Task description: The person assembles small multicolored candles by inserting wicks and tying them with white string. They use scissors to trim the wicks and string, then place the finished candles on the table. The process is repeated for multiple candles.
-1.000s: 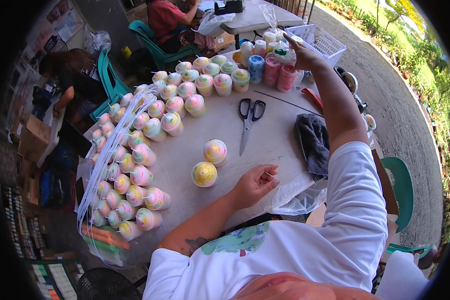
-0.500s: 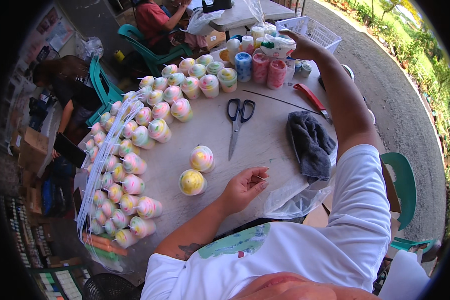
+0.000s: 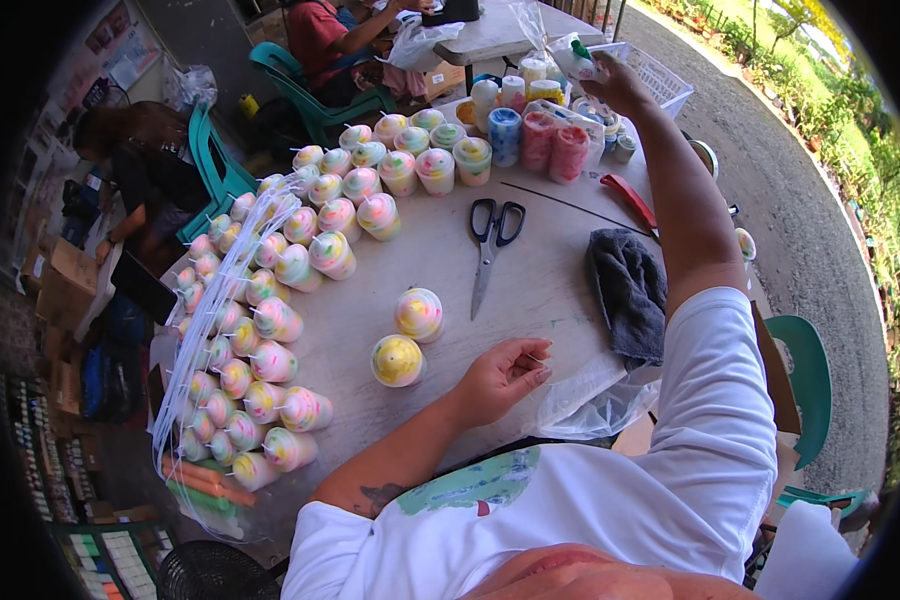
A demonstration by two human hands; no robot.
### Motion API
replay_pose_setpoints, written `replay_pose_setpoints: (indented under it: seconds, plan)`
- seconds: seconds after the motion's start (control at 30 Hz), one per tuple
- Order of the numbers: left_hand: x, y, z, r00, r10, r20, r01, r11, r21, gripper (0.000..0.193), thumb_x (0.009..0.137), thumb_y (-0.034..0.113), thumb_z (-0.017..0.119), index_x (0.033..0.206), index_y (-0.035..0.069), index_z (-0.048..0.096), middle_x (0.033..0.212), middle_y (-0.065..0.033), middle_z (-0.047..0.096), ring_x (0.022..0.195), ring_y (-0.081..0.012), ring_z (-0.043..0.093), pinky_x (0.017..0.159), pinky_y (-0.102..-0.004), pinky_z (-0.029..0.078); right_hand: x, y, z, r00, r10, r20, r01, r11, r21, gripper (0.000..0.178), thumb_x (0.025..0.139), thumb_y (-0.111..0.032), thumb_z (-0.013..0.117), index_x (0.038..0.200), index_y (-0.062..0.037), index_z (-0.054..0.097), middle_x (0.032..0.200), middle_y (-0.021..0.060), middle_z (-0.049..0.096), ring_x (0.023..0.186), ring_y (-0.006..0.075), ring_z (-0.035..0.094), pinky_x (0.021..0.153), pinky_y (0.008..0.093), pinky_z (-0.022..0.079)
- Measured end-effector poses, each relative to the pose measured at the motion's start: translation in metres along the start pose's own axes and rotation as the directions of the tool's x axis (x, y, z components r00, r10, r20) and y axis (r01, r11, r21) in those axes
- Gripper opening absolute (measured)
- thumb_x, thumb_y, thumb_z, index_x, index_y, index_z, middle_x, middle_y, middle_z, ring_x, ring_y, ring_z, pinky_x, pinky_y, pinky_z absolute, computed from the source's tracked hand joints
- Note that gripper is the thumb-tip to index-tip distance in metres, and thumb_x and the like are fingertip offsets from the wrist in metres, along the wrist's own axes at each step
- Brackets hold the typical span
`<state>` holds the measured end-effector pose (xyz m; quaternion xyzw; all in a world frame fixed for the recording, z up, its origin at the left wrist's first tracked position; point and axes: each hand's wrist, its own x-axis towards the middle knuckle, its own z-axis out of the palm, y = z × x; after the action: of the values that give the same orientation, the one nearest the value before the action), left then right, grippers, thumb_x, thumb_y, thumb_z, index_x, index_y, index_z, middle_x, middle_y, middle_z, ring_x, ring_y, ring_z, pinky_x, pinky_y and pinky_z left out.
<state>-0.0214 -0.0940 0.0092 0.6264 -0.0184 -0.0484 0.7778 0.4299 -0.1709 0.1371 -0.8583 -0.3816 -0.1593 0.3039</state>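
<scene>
R grip closed on white pkt, green print blurred, L grip half-curled, hold unclear

- Small bag in the right hand: thin, crinkly plastic.
- Scissors: shiny metal blades, smooth dark plastic handles.
- Gray towel: soft-looking cloth, fuzzy, not shiny.
- Clear sheet: thin, shiny, wrinkly plastic.
- Table: smooth, pale top, only a little shiny.
- Green chair: smooth, hard plastic.
- Brown box: dull cardboard.
- Road: rough and gritty.
</scene>
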Motion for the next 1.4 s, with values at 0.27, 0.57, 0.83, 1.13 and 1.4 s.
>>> replay_pose_setpoints:
  seconds: [0.27, 0.57, 0.83, 1.13, 1.4]
  plan:
    - [0.0, 0.006, 0.004, 0.999, 0.03, -0.011, -0.029, 0.992, 0.119, 0.038, 0.09, 0.01, 0.061, 0.124, 0.001, 0.05, 0.11, -0.0084, 0.054, 0.097, -0.0122, 0.056, 0.088, -0.026, 0.048, -0.01, 0.002, -0.053, 0.961, 0.25, 0.117, -0.265, 0.718, 0.644, 0.055, 0.078, -0.033, 0.073, 0.122, -0.0076, 0.055, 0.107, 0.0124, 0.064, 0.1, 0.0242, 0.061, 0.086, 0.0413, 0.048]
    - [0.004, 0.019, 0.016, 0.993, -0.002, -0.117, 0.052, 0.902, 0.428, 0.033, 0.087, 0.012, 0.064, 0.117, 0.0, 0.055, 0.111, -0.0109, 0.054, 0.097, -0.0158, 0.057, 0.084, -0.0262, 0.048, -0.037, 0.014, -0.06, 0.97, 0.223, 0.1, -0.224, 0.65, 0.726, 0.064, 0.076, -0.029, 0.076, 0.13, -0.0073, 0.048, 0.11, 0.0124, 0.062, 0.103, 0.0242, 0.06, 0.088, 0.0388, 0.048]
    - [0.149, 0.064, 0.033, 0.89, 0.453, 0.059, -0.154, 0.176, 0.972, 0.038, 0.082, 0.024, 0.066, 0.113, 0.004, 0.059, 0.127, -0.0213, 0.046, 0.122, -0.0377, 0.042, 0.104, -0.0458, 0.032, -0.058, 0.036, -0.054, 0.934, 0.286, -0.217, -0.153, 0.863, 0.481, 0.075, 0.071, -0.028, 0.08, 0.133, -0.0048, 0.046, 0.116, 0.0189, 0.061, 0.101, 0.0261, 0.063, 0.081, 0.0338, 0.052]
    - [0.306, 0.068, 0.027, 0.963, 0.216, -0.162, 0.234, -0.365, 0.901, 0.06, 0.088, 0.047, 0.053, 0.134, 0.01, 0.047, 0.151, -0.0119, 0.025, 0.143, -0.0306, 0.009, 0.105, -0.0681, -0.003, -0.089, 0.021, -0.072, 0.928, 0.287, -0.235, -0.146, 0.865, 0.479, 0.069, 0.07, -0.029, 0.08, 0.129, -0.0074, 0.051, 0.115, 0.0191, 0.059, 0.094, 0.0256, 0.064, 0.079, 0.0328, 0.053]
    - [0.319, 0.107, -0.048, 0.868, 0.491, -0.077, -0.123, 0.362, 0.924, 0.047, 0.086, 0.031, 0.06, 0.12, -0.001, 0.058, 0.14, -0.01, 0.043, 0.131, -0.0303, 0.037, 0.108, -0.0538, 0.022, -0.068, 0.02, -0.066, 0.897, 0.257, -0.36, -0.142, 0.938, 0.317, 0.065, 0.074, -0.031, 0.078, 0.129, -0.0109, 0.051, 0.126, 0.0195, 0.05, 0.11, 0.0305, 0.057, 0.092, 0.0345, 0.047]
